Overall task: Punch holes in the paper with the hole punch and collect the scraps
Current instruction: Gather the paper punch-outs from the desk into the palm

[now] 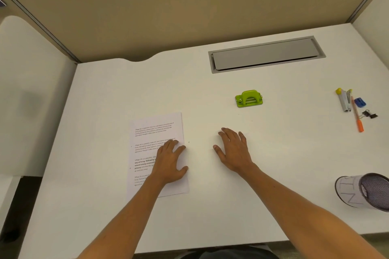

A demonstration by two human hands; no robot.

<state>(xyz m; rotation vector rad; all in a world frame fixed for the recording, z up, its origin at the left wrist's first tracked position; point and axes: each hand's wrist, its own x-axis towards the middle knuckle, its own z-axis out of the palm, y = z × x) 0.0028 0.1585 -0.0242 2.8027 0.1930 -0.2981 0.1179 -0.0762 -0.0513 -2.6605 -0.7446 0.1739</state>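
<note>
A printed sheet of paper (154,132) lies flat on the white desk (273,153), left of centre. My left hand (170,162) rests palm down on the sheet's right half, fingers spread, holding nothing. My right hand (233,149) lies flat on the bare desk just right of the paper, fingers apart and empty. A green hole punch (249,99) stands farther back, beyond my right hand and apart from it.
A grey cable hatch (266,53) is set into the desk at the back. At the far right lie a stapler (344,100), an orange pen (357,116), a blue object (360,102) and a binder clip (369,114). A mesh cup (366,192) lies tipped at the right edge.
</note>
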